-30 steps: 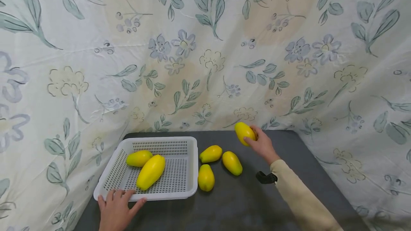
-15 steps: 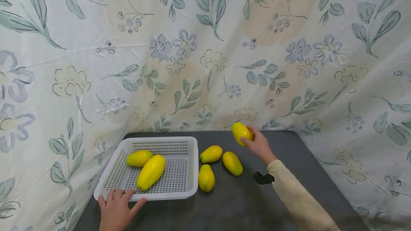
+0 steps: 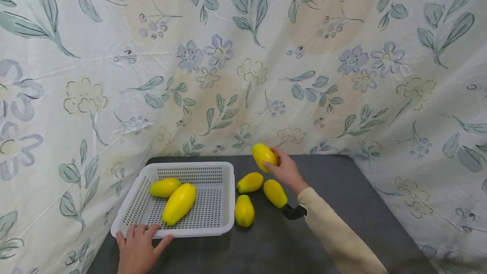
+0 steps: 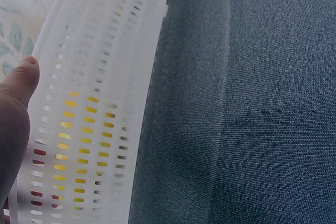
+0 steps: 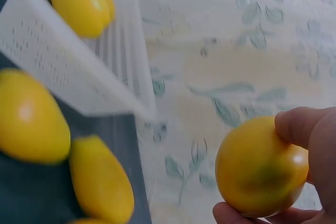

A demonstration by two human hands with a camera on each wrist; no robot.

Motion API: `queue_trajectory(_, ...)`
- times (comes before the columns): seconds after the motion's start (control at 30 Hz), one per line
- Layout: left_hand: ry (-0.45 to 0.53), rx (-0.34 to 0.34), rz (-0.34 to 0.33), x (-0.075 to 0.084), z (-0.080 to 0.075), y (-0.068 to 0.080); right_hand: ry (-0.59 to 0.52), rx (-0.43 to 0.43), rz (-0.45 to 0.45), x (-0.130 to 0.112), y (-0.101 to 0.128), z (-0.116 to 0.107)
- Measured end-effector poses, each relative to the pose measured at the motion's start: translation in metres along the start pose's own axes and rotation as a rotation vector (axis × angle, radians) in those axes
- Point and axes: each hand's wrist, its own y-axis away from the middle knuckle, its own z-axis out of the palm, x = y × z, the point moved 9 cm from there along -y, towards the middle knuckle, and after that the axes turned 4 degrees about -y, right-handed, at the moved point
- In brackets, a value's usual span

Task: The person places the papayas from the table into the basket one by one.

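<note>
My right hand (image 3: 287,170) grips a yellow papaya (image 3: 263,157), held above the far part of the table. In the right wrist view, the thumb and fingers curl round this papaya (image 5: 261,169), which shows a greenish patch. On the left, my left hand (image 3: 138,248) holds the near rim of a white perforated plastic basket (image 3: 230,198). Its fingers reach over the rim, and the thumb (image 4: 26,74) lies along the outside. Two papayas, one a smaller fruit (image 3: 165,187) and one larger (image 3: 179,204), lie inside the basket.
Three more papayas lie on the dark table (image 3: 266,248) just right of the basket: one at the back (image 3: 250,182), one in front (image 3: 244,211) and one to the right (image 3: 275,193). A floral curtain (image 3: 243,75) hangs behind the table and at its sides.
My right hand has moved left with the papaya, from the table's far right towards the basket. My left hand and the basket have stayed in place.
</note>
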Motion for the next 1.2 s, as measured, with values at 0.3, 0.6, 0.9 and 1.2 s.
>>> queue_trajectory(0.3, 0.010, 0.003, 0.005, 0.000, -0.001, 0.000, -0.053, -0.121, -0.097, -0.047, 0.013, 0.058)
queue_trajectory(0.6, 0.032, 0.001, 0.008, 0.000, -0.001, 0.000, -0.039, -0.224, -0.170, -0.065, 0.026, 0.093)
queue_trajectory(0.9, 0.037, -0.004, 0.004, -0.001, -0.001, 0.001, -0.058, -0.271, -0.148, -0.063, 0.030, 0.105)
queue_trajectory(1.2, 0.031, -0.007, 0.003, 0.000, 0.000, 0.001, -0.045, -0.297, -0.185, -0.064, 0.032, 0.111)
